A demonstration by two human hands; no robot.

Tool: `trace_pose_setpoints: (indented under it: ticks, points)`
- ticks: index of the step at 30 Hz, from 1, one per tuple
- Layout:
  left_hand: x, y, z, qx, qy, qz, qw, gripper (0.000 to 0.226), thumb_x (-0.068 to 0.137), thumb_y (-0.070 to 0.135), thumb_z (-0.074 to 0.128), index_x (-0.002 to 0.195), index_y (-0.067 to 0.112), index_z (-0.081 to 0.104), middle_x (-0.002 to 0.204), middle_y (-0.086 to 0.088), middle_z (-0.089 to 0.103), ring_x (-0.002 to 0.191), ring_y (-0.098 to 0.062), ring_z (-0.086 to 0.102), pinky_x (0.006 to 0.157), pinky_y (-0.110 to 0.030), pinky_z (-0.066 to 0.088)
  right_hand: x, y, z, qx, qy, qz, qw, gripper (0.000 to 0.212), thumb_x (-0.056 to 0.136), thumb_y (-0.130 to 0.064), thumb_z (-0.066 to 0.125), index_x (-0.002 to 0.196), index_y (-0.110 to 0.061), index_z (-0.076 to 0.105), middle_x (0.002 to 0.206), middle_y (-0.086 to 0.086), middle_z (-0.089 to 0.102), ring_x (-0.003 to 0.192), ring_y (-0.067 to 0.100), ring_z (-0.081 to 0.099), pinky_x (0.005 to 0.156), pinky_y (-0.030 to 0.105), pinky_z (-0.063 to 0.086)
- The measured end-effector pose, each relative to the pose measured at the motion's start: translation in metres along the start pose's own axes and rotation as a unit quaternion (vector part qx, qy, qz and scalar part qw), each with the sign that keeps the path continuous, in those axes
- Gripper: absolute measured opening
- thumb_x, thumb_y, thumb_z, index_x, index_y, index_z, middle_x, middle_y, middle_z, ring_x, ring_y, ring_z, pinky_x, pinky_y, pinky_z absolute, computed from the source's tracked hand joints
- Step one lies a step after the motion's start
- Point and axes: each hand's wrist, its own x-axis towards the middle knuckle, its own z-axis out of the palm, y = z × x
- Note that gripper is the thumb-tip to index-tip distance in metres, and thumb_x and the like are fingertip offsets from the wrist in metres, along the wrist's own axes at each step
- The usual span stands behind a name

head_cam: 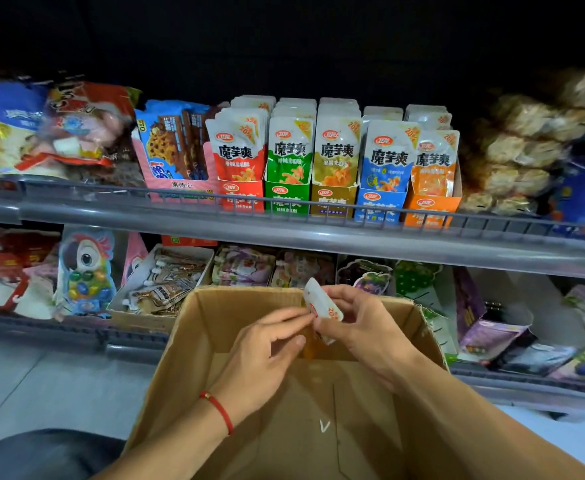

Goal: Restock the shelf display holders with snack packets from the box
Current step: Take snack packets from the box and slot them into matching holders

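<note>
Both my hands meet over the open cardboard box (194,344) below the shelf. My right hand (360,327) grips a small stack of orange snack packets (322,304), white tops tilted up to the left. My left hand (266,348) pinches the lower edge of the same packets with thumb and forefinger. On the upper shelf stand several display holders in a row: red (240,195), green (287,199), gold (332,200), blue (379,206) and orange (429,211). Each holds upright packets of its own colour. The box floor visible below my hands looks bare.
A grey shelf rail (284,233) runs across in front of the holders. A pink cookie display (176,157) stands left of the red holder, bagged pastries (519,157) to the right. The lower shelf holds pouch snacks (166,282) and purple boxes (485,327) behind the cardboard box.
</note>
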Motion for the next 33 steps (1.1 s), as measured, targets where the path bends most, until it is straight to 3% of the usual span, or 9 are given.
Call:
trace_pose_setpoints:
  ticks: [5,8,9,12,17,21,25,29,33]
  points:
    - [0.008,0.007,-0.007,-0.019,0.086,-0.033,0.996,0.04,0.087,0.017,0.077,0.119,0.04,0.066,0.115,0.022,0.069,0.11,-0.002,0.065,0.089,-0.017,0.052,0.002,-0.01,-0.013,-0.048,-0.058,0.005,0.997,0.027,0.095,0.001,0.066,0.117,-0.015,0.066,0.105,0.005,0.078,0.1,0.021,0.075,0.091,0.041,0.061]
    - [0.016,0.012,-0.013,-0.075,0.018,-0.1,0.992,0.044,0.087,0.016,0.078,0.123,0.037,0.064,0.109,0.015,0.074,0.102,-0.001,0.068,0.085,-0.019,0.054,0.0,-0.016,-0.018,-0.046,-0.092,-0.007,0.995,0.027,0.095,0.0,0.067,0.119,-0.013,0.065,0.104,0.006,0.078,0.098,0.02,0.075,0.087,0.039,0.062]
    - [0.017,0.015,-0.014,-0.107,-0.001,-0.119,0.987,0.039,0.088,0.011,0.077,0.117,0.035,0.068,0.102,0.012,0.077,0.095,-0.002,0.071,0.081,-0.019,0.055,0.0,-0.017,-0.02,-0.057,-0.083,-0.014,0.995,0.027,0.094,-0.003,0.069,0.118,-0.014,0.065,0.104,0.006,0.078,0.097,0.019,0.075,0.085,0.038,0.062]
    - [0.019,0.019,-0.015,-0.148,0.037,-0.159,0.975,0.022,0.084,0.006,0.08,0.095,0.024,0.076,0.087,0.008,0.079,0.081,-0.006,0.073,0.072,-0.02,0.056,0.003,-0.016,-0.026,-0.18,-0.01,-0.059,0.982,0.024,0.09,-0.017,0.078,0.11,-0.022,0.066,0.1,-0.002,0.075,0.093,0.011,0.073,0.082,0.035,0.063]
    - [0.031,0.021,-0.019,-0.261,0.068,-0.207,0.94,0.016,0.087,0.0,0.074,0.102,0.005,0.071,0.096,-0.013,0.078,0.095,-0.031,0.073,0.083,-0.037,0.059,0.006,-0.018,-0.043,-0.213,0.034,-0.069,0.974,0.019,0.091,-0.025,0.077,0.108,-0.026,0.069,0.1,-0.006,0.075,0.091,0.01,0.073,0.076,0.036,0.063]
    - [0.061,0.04,-0.046,-0.213,0.075,-0.15,0.963,0.015,0.093,-0.003,0.066,0.102,0.008,0.063,0.095,-0.006,0.079,0.083,-0.012,0.073,0.065,-0.019,0.052,0.008,-0.025,-0.067,-0.189,0.074,-0.098,0.974,0.007,0.096,-0.024,0.071,0.102,-0.024,0.072,0.094,-0.007,0.078,0.086,0.009,0.075,0.076,0.042,0.063]
    - [0.113,0.078,-0.076,-0.11,0.113,-0.037,0.987,0.029,0.092,-0.001,0.068,0.112,0.018,0.059,0.087,0.0,0.076,0.081,-0.01,0.072,0.069,-0.025,0.056,0.009,-0.03,-0.077,-0.154,0.134,-0.105,0.973,0.006,0.096,-0.022,0.071,0.102,-0.024,0.071,0.091,-0.007,0.078,0.083,0.007,0.075,0.076,0.043,0.063]
    - [0.167,0.119,-0.093,-0.042,0.17,0.075,0.982,0.031,0.093,-0.001,0.066,0.115,0.017,0.053,0.097,-0.002,0.071,0.084,-0.004,0.071,0.072,-0.022,0.059,0.01,-0.033,-0.081,-0.135,0.156,-0.108,0.973,0.006,0.097,-0.022,0.07,0.102,-0.022,0.07,0.091,-0.007,0.077,0.082,0.007,0.074,0.074,0.042,0.063]
    - [0.206,0.137,-0.09,-0.051,0.212,0.101,0.971,0.028,0.092,-0.001,0.065,0.107,0.019,0.051,0.099,-0.006,0.073,0.088,-0.01,0.074,0.073,-0.027,0.062,0.008,-0.037,-0.085,-0.112,0.187,-0.122,0.968,0.006,0.098,-0.022,0.067,0.105,-0.021,0.069,0.09,-0.007,0.076,0.077,0.004,0.073,0.063,0.034,0.064]
